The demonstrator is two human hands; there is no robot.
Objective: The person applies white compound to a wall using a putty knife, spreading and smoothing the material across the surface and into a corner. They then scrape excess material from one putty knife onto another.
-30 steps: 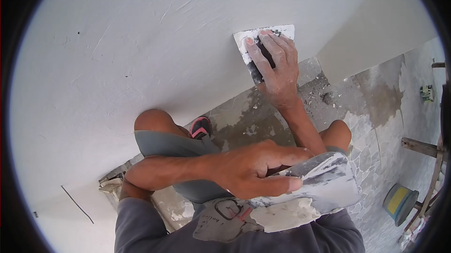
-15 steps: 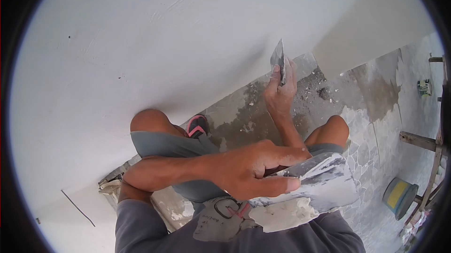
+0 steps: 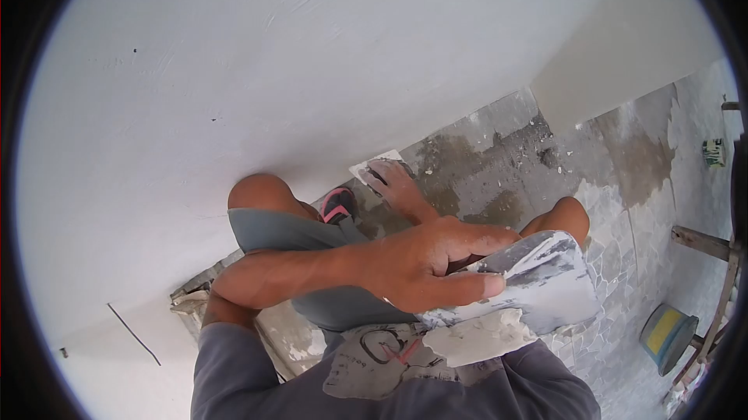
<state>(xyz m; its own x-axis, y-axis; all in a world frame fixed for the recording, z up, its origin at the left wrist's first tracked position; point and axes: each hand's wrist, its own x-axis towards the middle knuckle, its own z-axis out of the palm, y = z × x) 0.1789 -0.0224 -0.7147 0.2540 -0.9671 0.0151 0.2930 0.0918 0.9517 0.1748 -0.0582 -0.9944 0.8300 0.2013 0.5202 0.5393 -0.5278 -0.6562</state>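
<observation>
My left hand (image 3: 432, 268) is closed round the edge of a wide metal putty blade (image 3: 557, 284), held level in front of my chest and smeared with white and grey. A thick lump of white putty (image 3: 483, 336) hangs along its near edge. Beyond it, my right hand (image 3: 396, 186) reaches down to the foot of the white wall (image 3: 234, 69). Its fingers grip a small putty knife (image 3: 362, 174), whose pale, coated face lies at the wall's bottom edge; whether it touches the wall is hard to tell.
The grey floor (image 3: 499, 163) has damp patches and scattered crumbs by the wall. My shoe (image 3: 337, 206) is close to the wall base. At the right are a bucket (image 3: 668, 334) with a yellow patch, a wooden frame (image 3: 701, 242) and a small can (image 3: 713, 153).
My right hand has moved left and nearer, from raised beside the wall to its foot, and the knife has turned from edge-on to show its face. My left hand holds nearly still.
</observation>
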